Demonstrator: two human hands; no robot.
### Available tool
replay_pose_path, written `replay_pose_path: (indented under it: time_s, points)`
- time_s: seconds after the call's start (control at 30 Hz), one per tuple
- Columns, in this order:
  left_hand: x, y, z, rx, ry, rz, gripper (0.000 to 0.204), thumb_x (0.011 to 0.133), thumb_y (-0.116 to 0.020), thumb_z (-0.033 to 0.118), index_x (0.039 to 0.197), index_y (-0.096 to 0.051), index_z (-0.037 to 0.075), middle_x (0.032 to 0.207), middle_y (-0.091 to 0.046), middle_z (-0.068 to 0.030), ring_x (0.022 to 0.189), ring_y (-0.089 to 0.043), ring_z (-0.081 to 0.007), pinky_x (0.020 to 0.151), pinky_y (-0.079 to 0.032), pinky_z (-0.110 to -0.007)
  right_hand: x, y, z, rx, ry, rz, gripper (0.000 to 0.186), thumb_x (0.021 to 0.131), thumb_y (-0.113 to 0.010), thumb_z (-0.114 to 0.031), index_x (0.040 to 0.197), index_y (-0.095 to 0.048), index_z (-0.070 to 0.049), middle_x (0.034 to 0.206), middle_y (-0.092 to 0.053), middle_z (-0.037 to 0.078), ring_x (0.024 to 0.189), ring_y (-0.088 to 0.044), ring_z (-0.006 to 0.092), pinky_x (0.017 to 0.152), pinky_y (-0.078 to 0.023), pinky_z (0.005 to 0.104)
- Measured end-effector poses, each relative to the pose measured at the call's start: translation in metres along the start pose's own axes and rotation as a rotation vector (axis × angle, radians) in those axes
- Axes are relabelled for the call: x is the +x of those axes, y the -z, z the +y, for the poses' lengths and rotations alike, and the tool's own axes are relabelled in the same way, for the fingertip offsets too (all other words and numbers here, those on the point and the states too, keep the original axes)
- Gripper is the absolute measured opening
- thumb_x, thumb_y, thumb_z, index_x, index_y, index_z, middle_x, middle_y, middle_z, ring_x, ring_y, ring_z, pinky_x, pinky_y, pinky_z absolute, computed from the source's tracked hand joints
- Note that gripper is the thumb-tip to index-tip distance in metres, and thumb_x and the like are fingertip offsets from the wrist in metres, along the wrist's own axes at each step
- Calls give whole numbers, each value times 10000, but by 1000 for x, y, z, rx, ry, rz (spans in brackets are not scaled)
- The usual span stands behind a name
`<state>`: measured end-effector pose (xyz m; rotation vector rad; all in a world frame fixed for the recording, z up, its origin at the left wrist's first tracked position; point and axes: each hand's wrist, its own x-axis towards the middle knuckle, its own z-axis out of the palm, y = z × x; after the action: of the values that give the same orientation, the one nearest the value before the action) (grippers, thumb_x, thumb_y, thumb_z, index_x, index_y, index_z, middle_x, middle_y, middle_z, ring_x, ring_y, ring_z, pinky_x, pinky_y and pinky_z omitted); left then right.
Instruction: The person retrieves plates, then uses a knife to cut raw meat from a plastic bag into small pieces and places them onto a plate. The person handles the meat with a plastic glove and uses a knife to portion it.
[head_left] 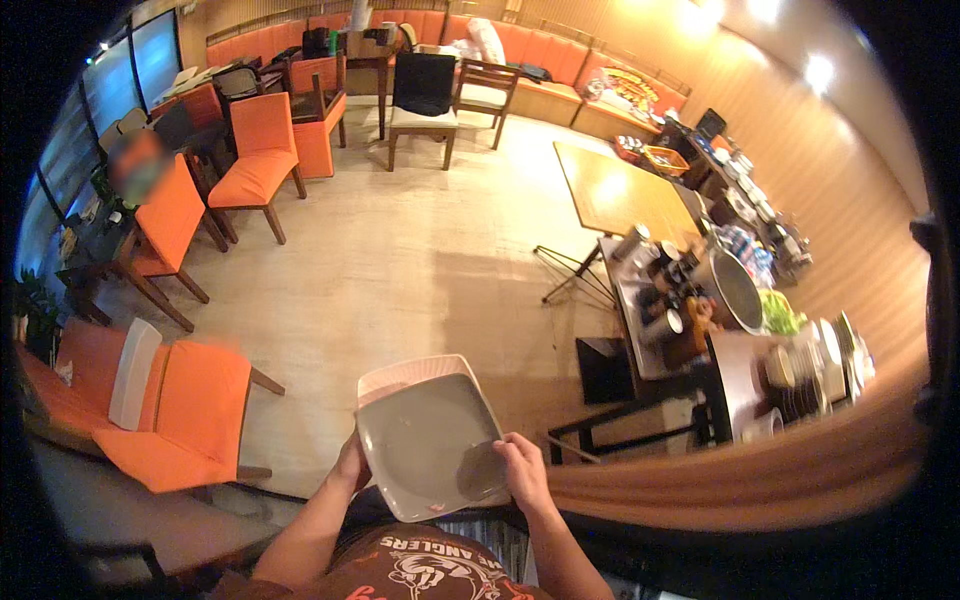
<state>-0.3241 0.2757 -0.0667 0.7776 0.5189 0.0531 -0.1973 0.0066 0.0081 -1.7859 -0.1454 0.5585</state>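
Observation:
In front of my body I hold a grey square plate [420, 440] with rounded corners. Under it, a pale pinkish dish [412, 373] sticks out along the far edge. My left hand [350, 462] grips the left side, its fingers mostly hidden beneath. At the right edge, my right hand [522, 470] is closed with the thumb on the rim. A small light scrap lies near the grey plate's front edge, and a shadow falls across its right part.
Orange chairs [255, 150] line the left side, one close by [205, 400] with a white piece on it. To the right stand a wooden table [620, 190], a side table with bottles and a large metal pot [730, 290], and stacked plates [800, 370]. Orange benches [540, 60] run along the back.

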Motion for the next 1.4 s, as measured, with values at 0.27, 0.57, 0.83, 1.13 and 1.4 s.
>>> replay_pose_path:
  time_s: [0.27,0.57,0.83,1.13,1.4]
  points:
    - [279,-82,214,127,-88,-32,842,1025,-277,690,1583,-268,59,1566,-433,-116,1420,-446,-257,1167,-391,-404,268,92,-103,415,-34,516,142,925,-597,-183,934,-641,-49,848,-595,2,830,-554,142,739,-437,296]
    - [578,-98,290,-57,-185,10,848,1009,-321,706,1597,-250,99,1621,-348,-98,1456,-394,-295,1169,-396,-489,610,188,-66,781,-475,629,162,924,-602,-267,925,-588,-106,790,-562,20,728,-568,207,619,-437,393]
    - [743,-75,352,-105,-178,288,835,1005,-375,703,1590,-294,112,1593,-409,-80,1421,-450,-282,1150,-398,-464,896,283,-74,857,-628,1004,274,989,-478,-323,816,-488,-111,680,-515,56,516,-461,186,449,-348,353]
    - [1097,-147,557,275,-115,-11,773,1044,-352,639,1578,-305,81,1577,-424,-111,1418,-451,-276,1147,-398,-449,1089,270,-160,1440,-420,587,449,1023,-447,-416,836,-651,-63,636,-514,22,551,-454,171,529,-392,326]
    - [1396,-405,656,520,-10,-429,802,1041,-340,637,1562,-309,27,1575,-419,-133,1422,-443,-295,1187,-350,-435,1304,182,-346,701,-97,102,564,1051,-531,-415,1490,-457,-69,1303,-640,84,902,-631,130,748,-519,279]
